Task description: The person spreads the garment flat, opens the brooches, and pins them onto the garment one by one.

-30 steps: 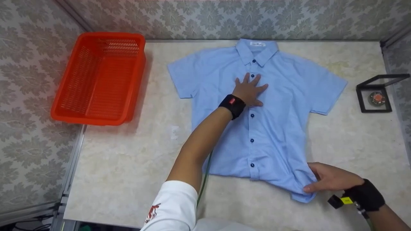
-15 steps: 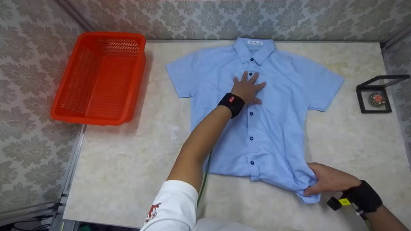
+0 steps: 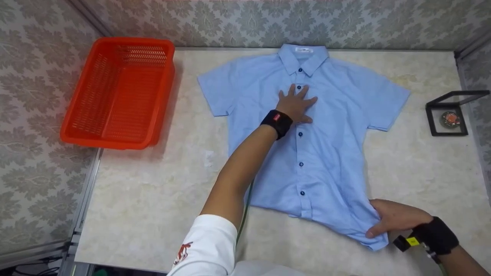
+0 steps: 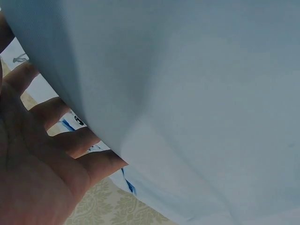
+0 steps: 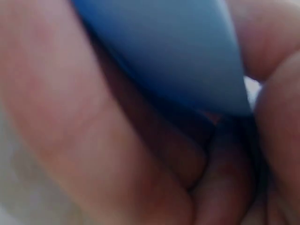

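Observation:
A light blue short-sleeved button-up shirt (image 3: 333, 115) lies front side up, its collar toward the back wall. My left hand (image 3: 295, 106) rests on the chest with spread fingers, over the button strip. In the left wrist view, the straight fingers (image 4: 105, 165) reach the fabric (image 4: 197, 93), which fills most of that picture. The right hand (image 3: 401, 215) pinches the shirt's lower right hem corner, thumb on top; creases run from there up the right front. Close up in the right wrist view, blurred cloth (image 5: 183, 51) sits between curled fingers (image 5: 89, 122).
A red plastic basket (image 3: 159, 115) stands at the table's left side. On the right is a black frame-like stand (image 3: 433, 119) with a small round patterned object (image 3: 450, 119). A patterned wall (image 3: 249, 23) borders the table (image 3: 153, 214) at the back.
The right hand has drawn the hem corner slightly toward me and to the right, stretching the bunched right side. The shirt's upper part has shifted slightly up and left. The left hand stays spread.

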Tool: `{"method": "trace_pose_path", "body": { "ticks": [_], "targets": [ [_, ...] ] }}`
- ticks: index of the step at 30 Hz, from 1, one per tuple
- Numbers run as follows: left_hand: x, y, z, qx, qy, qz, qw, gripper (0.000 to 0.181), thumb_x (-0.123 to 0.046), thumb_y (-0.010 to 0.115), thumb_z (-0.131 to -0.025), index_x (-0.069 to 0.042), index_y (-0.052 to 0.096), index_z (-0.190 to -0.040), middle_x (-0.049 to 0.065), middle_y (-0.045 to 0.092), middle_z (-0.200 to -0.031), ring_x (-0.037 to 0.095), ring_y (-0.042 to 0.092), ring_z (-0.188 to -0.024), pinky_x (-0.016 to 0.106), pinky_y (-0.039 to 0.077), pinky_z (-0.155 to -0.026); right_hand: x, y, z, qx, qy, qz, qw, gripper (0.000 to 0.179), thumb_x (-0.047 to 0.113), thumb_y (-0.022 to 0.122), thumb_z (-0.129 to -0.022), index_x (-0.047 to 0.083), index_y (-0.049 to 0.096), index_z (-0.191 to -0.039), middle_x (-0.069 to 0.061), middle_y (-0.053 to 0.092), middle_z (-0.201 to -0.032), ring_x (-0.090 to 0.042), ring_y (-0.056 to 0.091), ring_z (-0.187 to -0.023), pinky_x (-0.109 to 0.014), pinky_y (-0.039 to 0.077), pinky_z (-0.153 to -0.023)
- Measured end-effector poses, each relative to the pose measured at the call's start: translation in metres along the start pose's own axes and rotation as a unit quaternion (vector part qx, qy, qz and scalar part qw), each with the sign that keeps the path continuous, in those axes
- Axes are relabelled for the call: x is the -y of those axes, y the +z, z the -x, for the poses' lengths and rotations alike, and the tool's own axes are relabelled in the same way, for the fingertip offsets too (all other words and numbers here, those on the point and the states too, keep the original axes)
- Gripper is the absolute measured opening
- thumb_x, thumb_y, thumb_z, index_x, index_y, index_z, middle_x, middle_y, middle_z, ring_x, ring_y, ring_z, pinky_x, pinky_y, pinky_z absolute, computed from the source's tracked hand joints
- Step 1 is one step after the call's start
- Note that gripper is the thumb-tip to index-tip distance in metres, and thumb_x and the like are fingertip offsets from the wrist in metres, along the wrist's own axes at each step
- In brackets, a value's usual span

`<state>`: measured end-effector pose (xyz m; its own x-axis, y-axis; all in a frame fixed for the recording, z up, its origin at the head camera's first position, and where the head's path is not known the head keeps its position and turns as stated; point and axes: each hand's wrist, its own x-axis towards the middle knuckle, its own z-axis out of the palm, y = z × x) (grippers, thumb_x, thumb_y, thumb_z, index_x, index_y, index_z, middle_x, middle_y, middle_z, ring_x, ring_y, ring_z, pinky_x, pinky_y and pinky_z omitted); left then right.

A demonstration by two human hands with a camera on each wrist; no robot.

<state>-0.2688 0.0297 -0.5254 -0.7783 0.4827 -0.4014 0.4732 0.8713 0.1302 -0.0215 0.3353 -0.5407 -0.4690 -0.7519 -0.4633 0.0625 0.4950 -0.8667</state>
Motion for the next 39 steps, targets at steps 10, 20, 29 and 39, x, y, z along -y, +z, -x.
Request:
{"method": "trace_pose_path", "body": {
  "ticks": [10,20,29,39],
  "targets": [
    [0.001,0.0,0.002,-0.004,0.001,0.005,1.0,0.079,-0.061,0.057,-0.094,-0.041,0.017,-0.159,0.001,0.002,-0.169,0.039,-0.002,-0.153,0.065,0.01,-0.117,0.005,-0.019,0.001,-0.086,0.084,0.032,0.9922,0.033,0.031,0.066,-0.099,0.0,0.061,-0.104,-0.003,0.067,-0.076,-0.017,0.066,-0.064,-0.03,0.053,-0.056],
    [0.001,0.003,-0.002,-0.003,-0.005,-0.005,1.0,0.08,-0.064,0.056,-0.093,-0.042,0.017,-0.159,0.001,0.004,-0.169,0.039,0.0,-0.153,0.065,0.013,-0.117,0.046,-0.053,-0.022,-0.335,0.14,0.23,0.9029,0.065,0.042,0.063,-0.098,-0.014,0.048,-0.126,-0.023,0.062,-0.091,-0.031,0.059,-0.073,-0.044,0.046,-0.062],
    [0.001,0.006,-0.007,-0.003,-0.006,0.004,1.0,0.081,-0.064,0.057,-0.093,-0.044,0.015,-0.159,-0.001,0.002,-0.169,0.037,-0.004,-0.153,0.065,0.009,-0.117,0.075,-0.085,-0.09,-0.338,0.093,0.287,0.8917,0.072,0.03,0.069,-0.096,-0.014,0.037,-0.143,-0.045,0.035,-0.139,-0.062,0.029,-0.129,-0.067,0.031,-0.103],
    [0.0,0.005,-0.007,-0.008,-0.009,-0.015,0.9998,0.079,-0.065,0.056,-0.093,-0.045,0.017,-0.158,-0.001,0.003,-0.169,0.038,0.0,-0.153,0.064,0.013,-0.117,0.083,-0.13,-0.173,-0.296,0.096,0.331,0.8907,0.07,0.037,0.05,-0.105,0.001,0.023,-0.158,-0.038,0.007,-0.159,-0.06,0.003,-0.144,-0.074,0.011,-0.111]
  ]
}}
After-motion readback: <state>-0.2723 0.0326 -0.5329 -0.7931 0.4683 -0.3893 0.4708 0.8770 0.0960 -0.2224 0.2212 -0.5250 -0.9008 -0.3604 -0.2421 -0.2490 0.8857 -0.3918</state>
